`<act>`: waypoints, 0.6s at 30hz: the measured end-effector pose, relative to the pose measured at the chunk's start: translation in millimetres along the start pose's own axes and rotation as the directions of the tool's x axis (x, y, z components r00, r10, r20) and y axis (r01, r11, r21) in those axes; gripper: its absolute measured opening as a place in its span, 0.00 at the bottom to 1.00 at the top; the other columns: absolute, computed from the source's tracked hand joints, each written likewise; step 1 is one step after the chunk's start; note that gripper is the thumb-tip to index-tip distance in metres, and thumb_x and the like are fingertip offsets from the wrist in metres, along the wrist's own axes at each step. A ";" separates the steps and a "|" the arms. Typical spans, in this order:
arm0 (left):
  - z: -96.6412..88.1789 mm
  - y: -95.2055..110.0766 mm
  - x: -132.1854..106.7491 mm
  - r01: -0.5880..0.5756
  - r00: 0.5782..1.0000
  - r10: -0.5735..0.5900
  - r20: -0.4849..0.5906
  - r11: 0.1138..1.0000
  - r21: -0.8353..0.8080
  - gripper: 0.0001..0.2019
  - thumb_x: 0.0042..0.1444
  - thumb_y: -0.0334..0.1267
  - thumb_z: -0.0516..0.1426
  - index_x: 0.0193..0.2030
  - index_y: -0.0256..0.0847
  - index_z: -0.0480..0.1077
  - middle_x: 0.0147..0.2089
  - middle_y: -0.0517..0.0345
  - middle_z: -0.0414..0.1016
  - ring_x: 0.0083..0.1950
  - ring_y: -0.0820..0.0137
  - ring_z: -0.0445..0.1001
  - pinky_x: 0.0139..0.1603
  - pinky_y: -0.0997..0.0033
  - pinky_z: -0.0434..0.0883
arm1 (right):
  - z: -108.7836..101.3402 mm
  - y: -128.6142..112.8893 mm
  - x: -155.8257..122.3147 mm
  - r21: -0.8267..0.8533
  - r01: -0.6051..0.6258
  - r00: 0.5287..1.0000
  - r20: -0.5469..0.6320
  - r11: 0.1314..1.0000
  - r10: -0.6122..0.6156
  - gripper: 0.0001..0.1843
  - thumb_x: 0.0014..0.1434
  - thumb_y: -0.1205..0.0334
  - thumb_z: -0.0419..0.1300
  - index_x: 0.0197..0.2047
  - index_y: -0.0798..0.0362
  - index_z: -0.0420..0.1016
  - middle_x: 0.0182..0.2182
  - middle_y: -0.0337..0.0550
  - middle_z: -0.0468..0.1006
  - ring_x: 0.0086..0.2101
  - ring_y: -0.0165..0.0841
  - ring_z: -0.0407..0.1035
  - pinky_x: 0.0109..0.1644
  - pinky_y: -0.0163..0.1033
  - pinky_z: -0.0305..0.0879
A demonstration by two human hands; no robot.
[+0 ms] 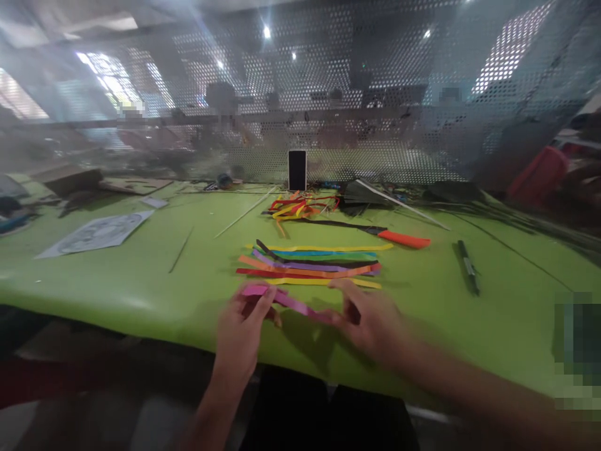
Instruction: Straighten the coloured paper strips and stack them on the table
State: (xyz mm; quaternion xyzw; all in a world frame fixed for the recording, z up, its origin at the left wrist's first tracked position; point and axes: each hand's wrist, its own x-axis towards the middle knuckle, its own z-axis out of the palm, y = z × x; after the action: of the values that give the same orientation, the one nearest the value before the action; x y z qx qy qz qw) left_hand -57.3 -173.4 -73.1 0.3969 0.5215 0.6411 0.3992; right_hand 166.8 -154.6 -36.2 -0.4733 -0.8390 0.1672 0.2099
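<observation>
A pink strip [295,303] is stretched between my two hands, low over the front of the green table. My left hand [244,322] pinches its left end between thumb and fingers. At the other end, my right hand [370,316] is slightly blurred, its thumb and fingers closed around the strip's tip. Just beyond my hands lies a row of coloured strips [314,268], side by side, in yellow, red, orange, purple, black, green and blue. The nearest yellow strip [305,282] is right behind the pink one.
Behind the row sit a tangle of strips [300,205] and a tool with an orange handle [404,238]. A black pen [468,268] lies right, a printed sheet [98,233] left. A dark upright device [297,170] stands before a perforated screen [319,125]. The green table [188,300] has its edge near me.
</observation>
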 end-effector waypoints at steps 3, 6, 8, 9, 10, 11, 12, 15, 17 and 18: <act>-6.0 3.8 0.6 0.021 0.999 -0.021 0.025 1.000 -0.023 0.15 0.50 0.49 0.68 0.35 0.40 0.76 0.38 0.52 0.80 0.29 0.70 0.73 0.23 0.71 0.71 | 0.7 2.0 -0.1 -0.182 0.053 0.998 0.036 0.982 -0.048 0.13 0.65 0.55 0.58 0.32 0.51 0.77 0.23 0.39 0.76 0.24 0.31 0.64 0.28 0.36 0.48; -12.5 7.5 -0.2 0.023 0.999 -0.023 0.025 1.000 -0.002 0.14 0.49 0.50 0.68 0.31 0.40 0.77 0.33 0.54 0.78 0.26 0.73 0.70 0.22 0.73 0.68 | 3.6 7.4 -2.6 -0.256 0.077 0.997 0.031 0.964 -0.072 0.14 0.65 0.58 0.59 0.28 0.51 0.74 0.24 0.40 0.76 0.24 0.31 0.64 0.29 0.36 0.47; -17.6 10.9 -0.8 0.068 0.995 -0.069 0.073 0.998 0.018 0.15 0.51 0.52 0.67 0.29 0.40 0.78 0.28 0.55 0.76 0.24 0.73 0.68 0.21 0.73 0.66 | 4.6 10.6 -6.2 -0.281 0.102 0.995 0.030 0.954 -0.098 0.12 0.63 0.60 0.59 0.27 0.51 0.73 0.24 0.39 0.76 0.24 0.31 0.64 0.29 0.36 0.47; -20.2 13.0 -0.9 0.096 0.989 -0.098 0.111 0.995 0.027 0.16 0.51 0.52 0.67 0.28 0.41 0.78 0.26 0.55 0.75 0.23 0.72 0.68 0.20 0.74 0.66 | 4.8 11.8 -8.5 -0.290 0.116 0.993 0.030 0.950 -0.112 0.12 0.63 0.61 0.59 0.27 0.51 0.72 0.24 0.39 0.75 0.24 0.31 0.64 0.29 0.36 0.47; -22.7 15.4 -0.6 0.121 0.980 -0.125 0.155 0.992 0.035 0.16 0.51 0.53 0.67 0.28 0.41 0.79 0.24 0.55 0.73 0.23 0.72 0.68 0.20 0.74 0.65 | 4.8 12.6 -10.7 -0.296 0.130 0.991 0.027 0.946 -0.128 0.11 0.62 0.61 0.60 0.27 0.51 0.71 0.24 0.39 0.75 0.25 0.31 0.64 0.28 0.36 0.48; -25.0 18.0 -0.1 0.144 0.968 -0.150 0.202 0.989 0.044 0.17 0.50 0.54 0.67 0.27 0.41 0.79 0.23 0.54 0.73 0.23 0.71 0.69 0.20 0.74 0.65 | 4.7 13.3 -12.8 -0.300 0.143 0.990 0.023 0.943 -0.142 0.11 0.62 0.62 0.60 0.27 0.51 0.71 0.24 0.39 0.75 0.25 0.31 0.64 0.28 0.36 0.48; -27.1 20.8 0.9 0.166 0.951 -0.175 0.254 0.985 0.054 0.17 0.49 0.55 0.67 0.27 0.41 0.79 0.23 0.54 0.73 0.23 0.71 0.69 0.20 0.74 0.65 | 4.6 13.8 -14.5 -0.303 0.151 0.988 0.019 0.941 -0.153 0.10 0.62 0.62 0.60 0.28 0.51 0.71 0.24 0.39 0.75 0.25 0.32 0.65 0.29 0.36 0.49; -32.3 28.6 5.8 0.219 0.881 -0.245 0.405 0.970 0.110 0.19 0.48 0.57 0.67 0.23 0.41 0.78 0.24 0.52 0.73 0.22 0.72 0.66 0.19 0.74 0.63 | 4.0 14.3 -16.2 -0.297 0.155 0.988 0.022 0.942 -0.155 0.10 0.63 0.61 0.60 0.29 0.51 0.71 0.24 0.39 0.74 0.26 0.33 0.66 0.29 0.37 0.49; -35.6 32.1 9.8 0.239 0.833 -0.291 0.471 0.956 0.168 0.20 0.50 0.57 0.66 0.23 0.41 0.78 0.25 0.52 0.72 0.22 0.73 0.65 0.18 0.75 0.62 | 3.3 14.0 -15.0 -0.289 0.135 0.991 0.051 0.948 -0.126 0.08 0.63 0.62 0.60 0.31 0.50 0.71 0.25 0.39 0.74 0.26 0.33 0.66 0.29 0.37 0.51; -37.3 33.0 11.6 0.233 0.810 -0.302 0.503 0.952 0.197 0.20 0.51 0.57 0.65 0.24 0.41 0.78 0.25 0.52 0.72 0.22 0.73 0.64 0.18 0.75 0.61 | 3.1 13.7 -14.2 -0.291 0.124 0.992 0.063 0.949 -0.111 0.07 0.63 0.63 0.61 0.32 0.51 0.72 0.26 0.39 0.74 0.26 0.33 0.66 0.29 0.37 0.52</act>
State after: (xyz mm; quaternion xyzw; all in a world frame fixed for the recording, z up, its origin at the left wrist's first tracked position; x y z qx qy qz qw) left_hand -99.3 -180.3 -44.8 0.5044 0.4816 0.4106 0.5874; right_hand 181.8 -160.3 -48.1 -0.4444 -0.8858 0.0386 0.1277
